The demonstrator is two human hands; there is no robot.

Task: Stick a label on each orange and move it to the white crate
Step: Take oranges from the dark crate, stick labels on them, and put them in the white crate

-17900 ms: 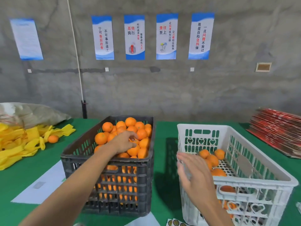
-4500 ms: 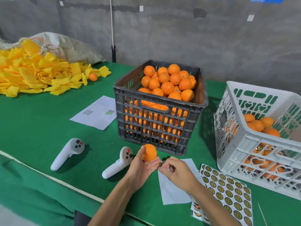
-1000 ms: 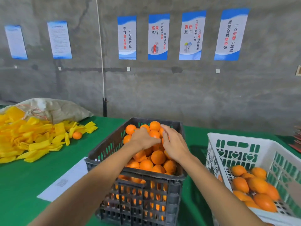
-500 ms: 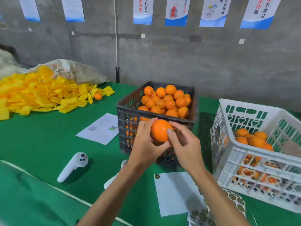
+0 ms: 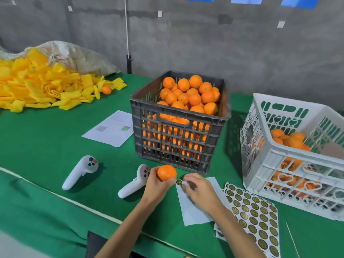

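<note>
here left hand (image 5: 155,185) grips orange (image 5: 166,172) near dark crate (image 5: 178,138) front edge.

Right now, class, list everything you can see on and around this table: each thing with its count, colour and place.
dark crate: one, grey, table centre, heaped with oranges
white crate: one, right, some oranges inside
held orange: one, in left hand
loose orange: one, beside the yellow pile
yellow pile: many pieces, far left
sack: one, beige, behind the pile
controllers: two, white, near front edge
printed paper: one, white, left of dark crate
label sheet: gold round labels, front right
single label: one, at right fingertips
left hand: grips orange
right hand: pinches label
</note>
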